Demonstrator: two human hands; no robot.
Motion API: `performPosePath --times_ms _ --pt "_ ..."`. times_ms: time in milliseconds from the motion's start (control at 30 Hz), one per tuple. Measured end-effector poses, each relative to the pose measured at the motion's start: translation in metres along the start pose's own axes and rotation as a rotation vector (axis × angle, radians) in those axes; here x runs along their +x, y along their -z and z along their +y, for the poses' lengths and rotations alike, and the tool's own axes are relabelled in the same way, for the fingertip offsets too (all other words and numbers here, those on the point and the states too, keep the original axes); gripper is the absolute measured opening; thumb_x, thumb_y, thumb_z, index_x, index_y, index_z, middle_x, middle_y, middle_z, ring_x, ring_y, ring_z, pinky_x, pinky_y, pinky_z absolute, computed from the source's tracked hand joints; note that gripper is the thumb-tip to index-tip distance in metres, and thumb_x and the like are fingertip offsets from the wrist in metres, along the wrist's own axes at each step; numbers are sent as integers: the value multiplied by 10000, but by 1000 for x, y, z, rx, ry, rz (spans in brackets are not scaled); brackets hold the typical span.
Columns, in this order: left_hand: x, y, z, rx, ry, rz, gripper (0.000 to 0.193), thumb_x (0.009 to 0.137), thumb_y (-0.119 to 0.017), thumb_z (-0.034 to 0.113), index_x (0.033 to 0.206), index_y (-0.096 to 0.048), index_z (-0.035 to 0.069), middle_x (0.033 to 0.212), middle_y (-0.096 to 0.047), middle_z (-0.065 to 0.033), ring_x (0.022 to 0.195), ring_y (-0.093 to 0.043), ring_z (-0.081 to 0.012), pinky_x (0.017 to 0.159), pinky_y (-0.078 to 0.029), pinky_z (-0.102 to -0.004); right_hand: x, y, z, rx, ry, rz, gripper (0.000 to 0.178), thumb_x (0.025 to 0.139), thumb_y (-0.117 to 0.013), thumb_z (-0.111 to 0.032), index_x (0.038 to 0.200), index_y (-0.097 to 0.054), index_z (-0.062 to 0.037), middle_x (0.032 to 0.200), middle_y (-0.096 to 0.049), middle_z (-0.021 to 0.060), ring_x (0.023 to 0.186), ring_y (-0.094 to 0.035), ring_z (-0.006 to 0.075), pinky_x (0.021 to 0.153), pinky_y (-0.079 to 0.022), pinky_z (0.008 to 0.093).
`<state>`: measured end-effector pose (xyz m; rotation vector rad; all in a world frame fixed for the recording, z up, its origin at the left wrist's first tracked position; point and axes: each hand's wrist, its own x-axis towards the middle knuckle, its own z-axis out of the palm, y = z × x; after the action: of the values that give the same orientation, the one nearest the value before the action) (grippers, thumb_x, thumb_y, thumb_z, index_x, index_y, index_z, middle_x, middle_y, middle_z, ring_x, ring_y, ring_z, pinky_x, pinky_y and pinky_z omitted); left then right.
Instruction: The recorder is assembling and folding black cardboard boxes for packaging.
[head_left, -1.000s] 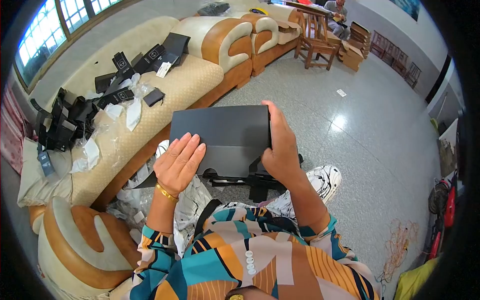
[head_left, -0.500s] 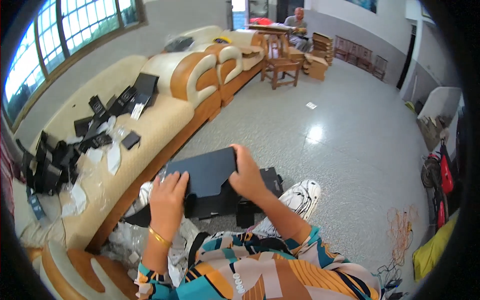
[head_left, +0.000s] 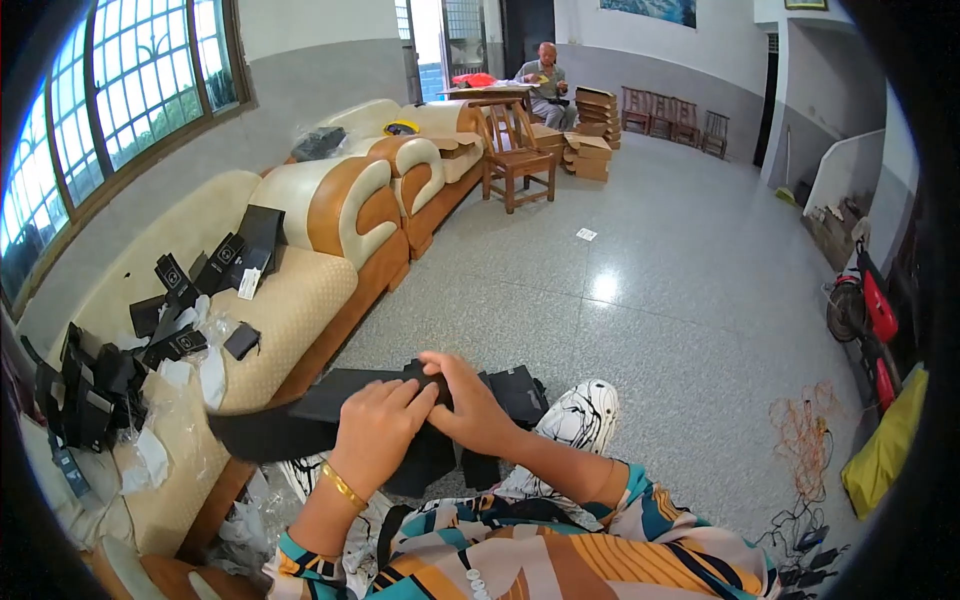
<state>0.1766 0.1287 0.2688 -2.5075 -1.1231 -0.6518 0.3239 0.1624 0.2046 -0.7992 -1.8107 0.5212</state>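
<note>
A black cardboard box (head_left: 335, 395) lies over my lap, and a long dark flap (head_left: 265, 432) reaches from it toward the sofa, slightly smeared. My left hand (head_left: 385, 430) presses its closed fingers onto the box's near right part. Against it, my right hand (head_left: 468, 405) grips the box's right end, thumb and fingers around a dark edge. The fingertips of both hands almost meet. More black boxes (head_left: 518, 394) lie just beyond and beneath my hands, between my white patterned shoes (head_left: 582, 418).
Left, a cream sofa (head_left: 300, 300) bears several black boxes (head_left: 95, 395), white papers and clear plastic. A wooden chair (head_left: 515, 160), cardboard cartons (head_left: 587, 157) and a seated person (head_left: 550, 85) are farther off. Orange cord (head_left: 800, 440) and black cables (head_left: 815, 560) lie on the right floor.
My hands have come closer together, at the box's right end. The wide black panel, raised before, now lies lower, with a dark flap swung out left. The view has tilted upward.
</note>
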Motion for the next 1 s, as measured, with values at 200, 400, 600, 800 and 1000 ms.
performPosePath --times_ms 200,400,600,800,1000 --pt "16 -8 19 -156 -239 166 267 670 -600 98 934 -581 74 941 -558 -87 867 -547 -249 751 -438 -385 -43 -29 84 1049 -1014 -47 308 703 -541 -142 993 -525 -41 957 -528 105 943 -482 239 836 -379 360" --pt "-47 -27 37 -291 -224 -215 487 672 -681 327 1095 -550 123 900 -586 -53 876 -543 -232 854 -403 -366 -62 -11 80 1009 -1383 -128 203 704 -542 -230 846 -551 -85 908 -555 95 758 -526 249 695 -413 451" --pt "-45 -34 33 -46 -264 -177 435 655 -683 384 996 -590 131 691 -562 -28 812 -528 -200 946 -317 -468 -70 1 67 1188 -1562 -254 215 724 -549 -246 863 -560 -82 805 -569 106 816 -528 269 770 -401 460" --pt "-45 -29 27 -345 -352 -6 339 655 -696 244 437 -468 119 456 -425 8 516 -430 -152 704 -398 -293 -72 7 35 912 -1305 -396 314 766 -560 -255 991 -558 -35 1039 -553 131 958 -515 260 827 -410 395" --pt "-43 -23 26 -555 -160 -56 295 657 -697 184 463 -495 91 450 -449 -9 488 -426 -170 592 -370 -288 -50 46 -22 98 -169 -86 335 766 -550 -168 1082 -513 -61 1044 -532 144 972 -513 267 842 -402 377"
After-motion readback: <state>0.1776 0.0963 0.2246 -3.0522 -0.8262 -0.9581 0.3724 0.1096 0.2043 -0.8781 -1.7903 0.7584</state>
